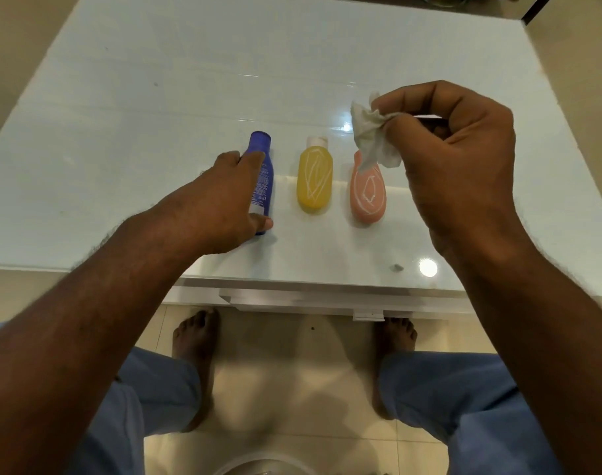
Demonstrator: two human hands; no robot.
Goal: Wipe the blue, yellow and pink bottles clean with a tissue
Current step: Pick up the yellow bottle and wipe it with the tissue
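Left hand (234, 200) at centre-left of frame closes round the blue bottle (262, 180), fingers over its far side and thumb at its base; bottle lying on the table, cap pointing to top of frame. Whether it is lifted clear yet cannot be told. Right hand (453, 159) at right of centre is raised above the table, fingertips pinching a crumpled white tissue (373, 138), which hangs over the top end of the pink bottle (368, 193) without clearly touching it. Yellow bottle (315, 180) lies between blue and pink, white cap (316, 141) towards top of frame; all three in a row, apart from each other, mid-frame. Yellow and pink both show white scribble marks on their upper faces, so those two look unwiped. Blue shows only label print on the visible side; marks on it can't be judged. Likely stage: start of the job, blue being picked first, all three probably left to do. Table (155, 97) is white, glossy, with light glare spots right of centre and lower right, plus a small dark speck (396, 268) near the front edge. Below the edge: a drawer front, beige tiled floor (292, 389), bare feet, blue trousers. Dark strip of something at top right corner, unclear.
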